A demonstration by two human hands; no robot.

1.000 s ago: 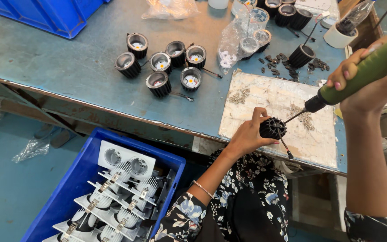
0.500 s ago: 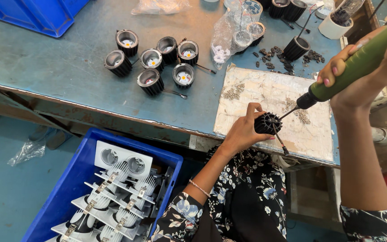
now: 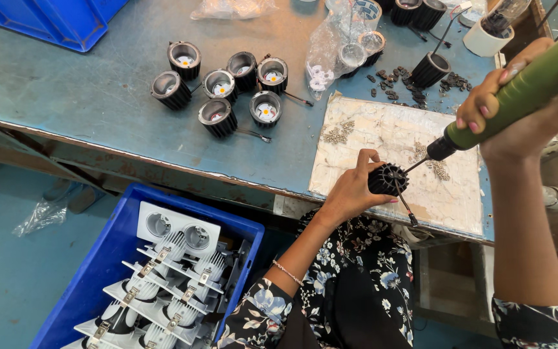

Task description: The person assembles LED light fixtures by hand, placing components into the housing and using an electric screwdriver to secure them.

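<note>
My left hand (image 3: 351, 189) grips a black finned lamp housing (image 3: 387, 179) on a worn white work mat (image 3: 382, 132) near the bench's front edge. A thin wire trails from the housing toward me. My right hand (image 3: 524, 110) is wrapped around a green electric screwdriver (image 3: 518, 90), held slanted, and its bit tip touches the top of the housing. Small heaps of screws (image 3: 338, 133) lie on the mat.
Several black round lamp housings (image 3: 224, 87) with LED chips stand on the blue bench (image 3: 85, 84). Clear plastic bags (image 3: 340, 45) and loose black parts (image 3: 398, 81) sit at the back. A blue crate (image 3: 124, 232) of white lamp fittings is on the floor at my left.
The view has shifted slightly; both hands stay on the housing and screwdriver, with the bit still on the housing.
</note>
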